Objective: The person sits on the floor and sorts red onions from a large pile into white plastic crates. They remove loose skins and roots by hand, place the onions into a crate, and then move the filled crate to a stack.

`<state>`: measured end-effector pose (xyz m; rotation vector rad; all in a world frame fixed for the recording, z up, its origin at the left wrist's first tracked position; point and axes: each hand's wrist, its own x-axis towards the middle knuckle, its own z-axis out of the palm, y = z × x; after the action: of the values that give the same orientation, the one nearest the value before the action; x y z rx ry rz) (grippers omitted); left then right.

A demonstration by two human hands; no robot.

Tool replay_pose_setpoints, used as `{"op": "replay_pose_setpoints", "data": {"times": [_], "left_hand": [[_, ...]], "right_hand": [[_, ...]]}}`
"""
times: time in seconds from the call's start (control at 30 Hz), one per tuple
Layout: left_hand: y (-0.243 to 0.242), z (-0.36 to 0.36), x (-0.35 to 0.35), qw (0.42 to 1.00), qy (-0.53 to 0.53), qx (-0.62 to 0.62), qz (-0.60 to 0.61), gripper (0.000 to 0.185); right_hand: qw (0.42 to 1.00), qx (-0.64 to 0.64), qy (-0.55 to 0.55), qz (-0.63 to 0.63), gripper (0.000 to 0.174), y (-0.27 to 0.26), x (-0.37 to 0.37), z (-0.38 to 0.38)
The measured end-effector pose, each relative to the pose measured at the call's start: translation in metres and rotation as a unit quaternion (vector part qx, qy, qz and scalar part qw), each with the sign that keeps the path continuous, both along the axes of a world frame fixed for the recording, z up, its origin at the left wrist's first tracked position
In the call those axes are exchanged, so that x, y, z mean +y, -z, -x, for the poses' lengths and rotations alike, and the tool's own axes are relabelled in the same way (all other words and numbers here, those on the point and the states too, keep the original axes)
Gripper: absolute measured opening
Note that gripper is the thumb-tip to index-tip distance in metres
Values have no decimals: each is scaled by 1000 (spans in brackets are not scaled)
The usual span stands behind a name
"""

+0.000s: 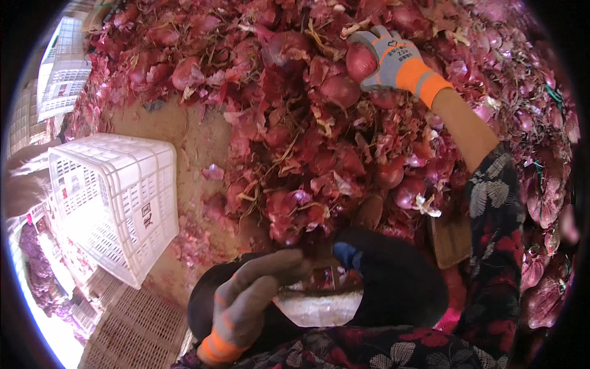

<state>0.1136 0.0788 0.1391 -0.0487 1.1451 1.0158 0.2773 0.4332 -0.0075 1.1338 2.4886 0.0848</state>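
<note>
My right hand [392,60], in a grey and orange work glove, reaches out to the upper right and has its fingers around a red onion [361,62]. Beneath and about it spreads a heap of red onions with loose skins and dry roots [295,152]. In a matching glove, my left hand [258,290] is over my lap, near my left knee. Its fingers are extended with a gap at the thumb, and no onion shows in it.
A white plastic crate [143,184] lies on its side at the left, on the earthen floor [161,124]. Woven-pattern crates [133,323] stand at lower left. A wooden block [451,240] lies beside my right knee. Net bags of onions [544,290] are at far right.
</note>
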Motion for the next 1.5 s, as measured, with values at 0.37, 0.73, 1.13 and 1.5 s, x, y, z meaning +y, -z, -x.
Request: {"op": "replay_pose_setpoints", "data": {"times": [0.37,0.73,1.13,1.5], "left_hand": [[7,-59,-73,965,-188,79,-163,54],[35,-94,-73,897,-133,-301,-295,58],[43,98,-94,831,-360,174,-388,52],[125,346,-215,716,-364,568,179,57]], "right_hand": [[244,566,208,759,62,-32,-187,-47],[474,607,143,621,29,-124,-279,-45],[914,108,60,386,29,-35,-255,-158],[925,7,48,376,68,20,-238,-181]]}}
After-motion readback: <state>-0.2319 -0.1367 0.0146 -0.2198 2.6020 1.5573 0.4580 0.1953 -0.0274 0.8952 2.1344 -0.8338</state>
